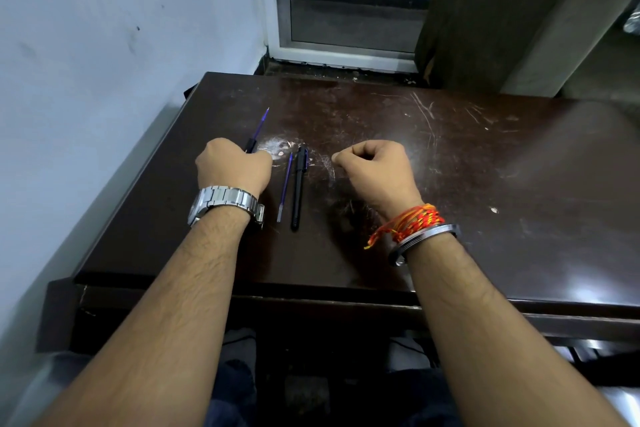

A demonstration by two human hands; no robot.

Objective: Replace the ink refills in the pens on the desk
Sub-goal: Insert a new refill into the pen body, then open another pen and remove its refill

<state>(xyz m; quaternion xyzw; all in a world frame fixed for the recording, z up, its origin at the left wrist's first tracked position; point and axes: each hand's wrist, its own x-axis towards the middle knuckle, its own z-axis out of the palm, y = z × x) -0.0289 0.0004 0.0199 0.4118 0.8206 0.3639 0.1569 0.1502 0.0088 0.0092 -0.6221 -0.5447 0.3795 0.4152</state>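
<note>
Our left hand [233, 166] lies just left of the black pen [298, 187]. Its fingers are wrapped around a dark barrel [250, 146], and a thin purple refill [260, 125] sticks out of that barrel, pointing away from us and tilted slightly towards the black pen's far end. Our right hand [375, 166] sits to the right of the black pen, a little apart from it. Its fingers are clenched, thumb against forefinger, and we can see nothing held in them.

The black pen lies flat on the bench [485, 184], capped, with its long axis running from near to far. Just left of it and almost parallel lies a loose refill [284, 184], between the black pen and our left wrist. This is what the coming move turns on. The loose refill is closer to the left hand, but that hand is occupied, so we judge that the free right hand must reach across the black pen to get it, or else go straight to the held refill.

The refills are slender translucent purple tubes, and the loose one has a pale tip at its near end; they look light and likely to roll. The black pen is smooth matte plastic with a clip. The bench is dark glossy laminate, badly scratched and scuffed white around the black pen's far end.
</note>
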